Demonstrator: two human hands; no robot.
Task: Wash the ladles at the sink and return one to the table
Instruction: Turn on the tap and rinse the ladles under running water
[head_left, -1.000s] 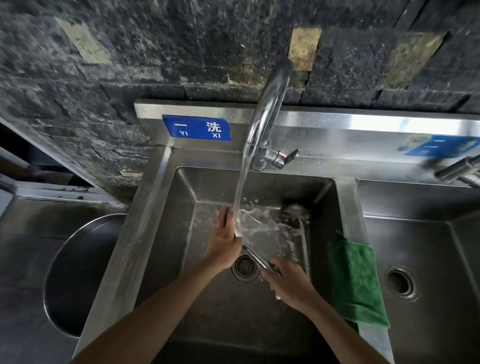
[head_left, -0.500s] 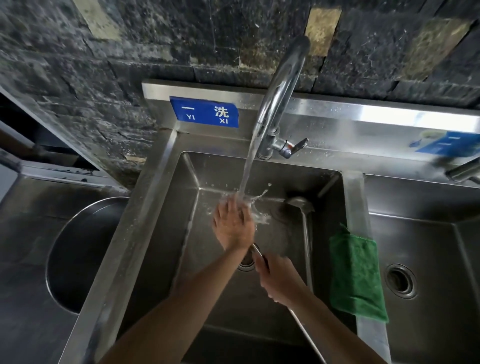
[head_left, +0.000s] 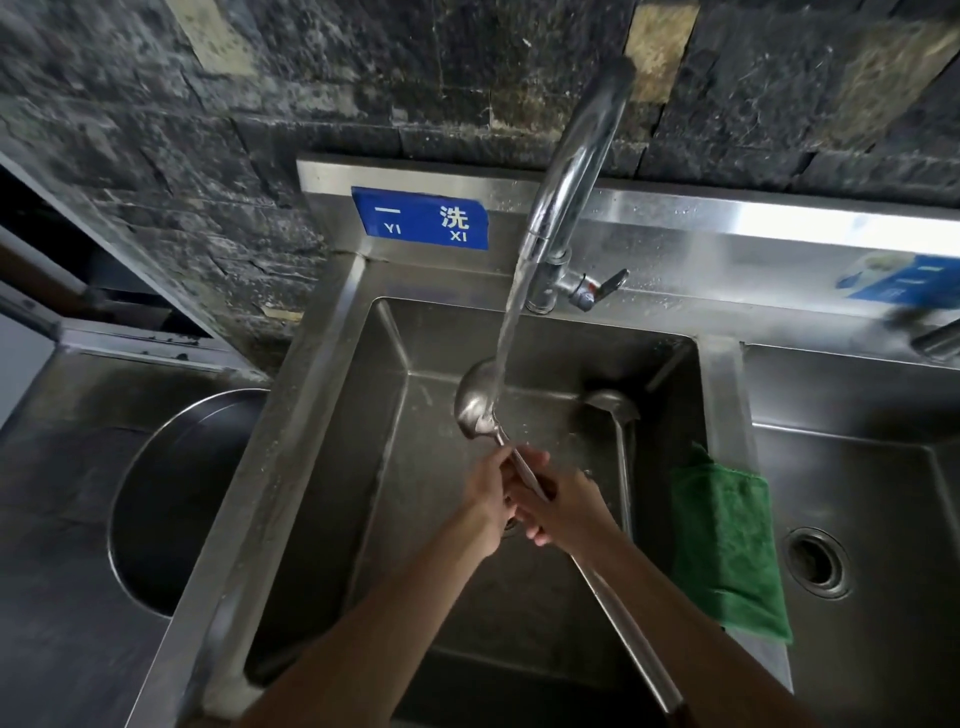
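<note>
A long steel ladle is held over the left sink basin, its bowl under the running water from the tap. My left hand and my right hand are both closed around its handle just below the bowl. The handle runs down to the lower right, under my right forearm. A second ladle lies in the basin to the right, bowl near the back wall, handle pointing toward me.
A green cloth hangs over the divider between the two basins. The right basin has an open drain. A round steel bowl is set in the counter at left. A dark stone wall stands behind.
My left hand has come down off the ladle's bowl to the handle beside my right hand. The bowl, hidden before, now shows under the stream.
</note>
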